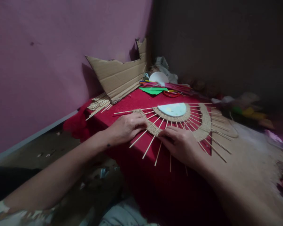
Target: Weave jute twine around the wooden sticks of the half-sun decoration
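While a pink wall (pixel 49 62) rises along the left and a dark wall (pixel 221 37) meets it at the back, a red-covered worktop (pixel 132 103) fills the corner between them; a brown surface (pixel 247 171) spreads beyond its right edge. Toward the worktop's far left edge leans a torn piece of cardboard (pixel 122 75); in front of it lies a half-round fan of thin sticks (pixel 174 119), its left part near the worktop's left edge, some stick ends reaching past the near edge and others past the right edge.

The left hand (pixel 128 125) has its fingers bent down onto the left end of the fan's outer twine band (pixel 150 125), gripping it; the right hand (pixel 182 142) pinches the same band farther along, thumb and fingers together. By the worktop's left corner, partly under the cardboard, is a pile of sticks (pixel 100 103); toward the far edge sit a bundle of pink sticks (pixel 176 87), a pale blue half-disc (pixel 173 110) at the fan's centre, a green sheet (pixel 154 90), a white round thing (pixel 159 77) and a red loop (pixel 171 94).
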`<state>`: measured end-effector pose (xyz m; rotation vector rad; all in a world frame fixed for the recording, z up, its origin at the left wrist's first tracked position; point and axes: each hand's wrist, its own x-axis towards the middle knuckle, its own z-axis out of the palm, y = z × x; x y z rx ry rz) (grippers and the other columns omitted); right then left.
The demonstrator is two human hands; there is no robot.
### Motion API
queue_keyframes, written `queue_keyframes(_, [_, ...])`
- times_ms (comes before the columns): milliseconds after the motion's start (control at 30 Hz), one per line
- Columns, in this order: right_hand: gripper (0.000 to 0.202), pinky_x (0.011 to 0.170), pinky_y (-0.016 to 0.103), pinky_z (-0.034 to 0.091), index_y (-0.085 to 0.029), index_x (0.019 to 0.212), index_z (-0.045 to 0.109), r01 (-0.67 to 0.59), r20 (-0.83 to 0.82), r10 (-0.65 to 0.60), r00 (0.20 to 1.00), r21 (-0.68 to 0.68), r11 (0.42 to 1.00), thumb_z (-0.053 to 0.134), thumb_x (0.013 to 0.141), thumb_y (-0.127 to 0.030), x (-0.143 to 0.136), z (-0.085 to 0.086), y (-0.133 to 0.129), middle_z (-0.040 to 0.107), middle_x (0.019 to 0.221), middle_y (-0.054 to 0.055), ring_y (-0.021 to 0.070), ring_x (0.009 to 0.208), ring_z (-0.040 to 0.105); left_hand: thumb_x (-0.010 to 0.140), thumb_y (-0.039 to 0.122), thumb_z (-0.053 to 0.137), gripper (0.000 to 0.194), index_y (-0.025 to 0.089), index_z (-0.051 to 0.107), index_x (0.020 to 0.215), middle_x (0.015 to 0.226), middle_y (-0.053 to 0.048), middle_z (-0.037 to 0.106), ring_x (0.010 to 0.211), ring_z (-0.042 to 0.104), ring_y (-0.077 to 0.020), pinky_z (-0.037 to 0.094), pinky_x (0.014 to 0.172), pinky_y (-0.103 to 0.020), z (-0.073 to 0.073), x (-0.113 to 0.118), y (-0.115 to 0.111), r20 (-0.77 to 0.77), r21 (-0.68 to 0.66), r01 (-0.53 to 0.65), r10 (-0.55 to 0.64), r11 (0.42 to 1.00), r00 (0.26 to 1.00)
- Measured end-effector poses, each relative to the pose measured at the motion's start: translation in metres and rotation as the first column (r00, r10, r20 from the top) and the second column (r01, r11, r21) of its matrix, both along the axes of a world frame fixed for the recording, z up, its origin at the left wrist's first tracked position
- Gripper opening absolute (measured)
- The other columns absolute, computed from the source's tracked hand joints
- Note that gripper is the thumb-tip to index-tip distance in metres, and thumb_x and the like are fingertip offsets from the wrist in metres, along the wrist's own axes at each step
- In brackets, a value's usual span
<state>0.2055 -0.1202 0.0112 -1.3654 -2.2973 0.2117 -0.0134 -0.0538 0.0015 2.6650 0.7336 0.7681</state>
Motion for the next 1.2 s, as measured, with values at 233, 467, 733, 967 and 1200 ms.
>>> queue_keyframes(233, [0.019, 0.063, 0.027, 0.046, -0.018, 0.078, 0.067, -0.053, -0.044, 0.048, 0.998, -0.119, 0.991, 0.051, 0.087, -0.023, -0.011, 0.008, -0.017, 0.069, 0.079, 0.004, 0.0142, 0.068, 0.061, 0.093, 0.028, 0.05, 0.021, 0.021, 0.07, 0.096, 0.091, -0.006, 0.063, 0.085, 0.057, -0.0157, 0.046, 0.073, -0.027, -0.001, -0.004, -0.01, -0.099, 0.096, -0.015, 0.024, 0.995, 0.995])
queue_keyframes(467, [0.021, 0.064, 0.029, 0.046, -0.016, 0.08, 0.067, -0.057, 0.009, 0.058, 0.998, -0.098, 0.994, 0.049, 0.088, -0.021, -0.008, 0.001, -0.023, 0.068, 0.077, 0.006, 0.0153, 0.069, 0.061, 0.096, 0.031, 0.044, 0.031, 0.016, 0.063, 0.117, 0.11, -0.013, 0.06, 0.1, 0.054, -0.0226, 0.047, 0.087, -0.038, -0.004, -0.009, -0.027, -0.218, 0.195, -0.022, 0.065, 0.981, 0.974])
queue_keyframes(733, [0.017, 0.063, 0.027, 0.045, -0.016, 0.083, 0.068, -0.049, -0.077, 0.039, 0.996, -0.134, 0.99, 0.052, 0.086, -0.019, -0.02, 0.004, -0.042, 0.068, 0.079, 0.006, 0.0149, 0.07, 0.061, 0.09, 0.046, 0.053, 0.047, 0.02, 0.053, 0.129, 0.122, -0.013, 0.053, 0.107, 0.05, -0.0267, 0.045, 0.091, -0.042, 0.007, -0.019, -0.025, -0.297, 0.03, 0.051, -0.04, 0.998, 0.954])
queue_keyframes(967, [0.018, 0.058, 0.023, 0.042, -0.015, 0.084, 0.069, -0.037, -0.084, 0.027, 0.996, -0.126, 0.991, 0.051, 0.087, -0.018, -0.039, -0.002, -0.056, 0.066, 0.076, 0.005, 0.0129, 0.065, 0.06, 0.088, 0.046, 0.056, 0.05, 0.019, 0.051, 0.13, 0.125, -0.014, 0.051, 0.11, 0.048, -0.0286, 0.042, 0.094, -0.045, 0.003, -0.019, -0.029, -0.279, 0.031, 0.033, -0.023, 0.999, 0.96])
queue_keyframes(1200, [0.023, 0.049, 0.028, 0.033, -0.013, 0.075, 0.066, -0.163, 0.168, 0.133, 0.977, 0.178, 0.971, 0.047, 0.086, -0.009, -0.049, -0.016, -0.062, 0.062, 0.068, 0.004, 0.0138, 0.057, 0.054, 0.088, 0.038, 0.059, 0.047, 0.016, 0.053, 0.128, 0.126, -0.015, 0.05, 0.112, 0.047, -0.0283, 0.042, 0.096, -0.045, 0.001, -0.021, -0.027, -0.272, 0.029, 0.062, -0.051, 0.998, 0.961])
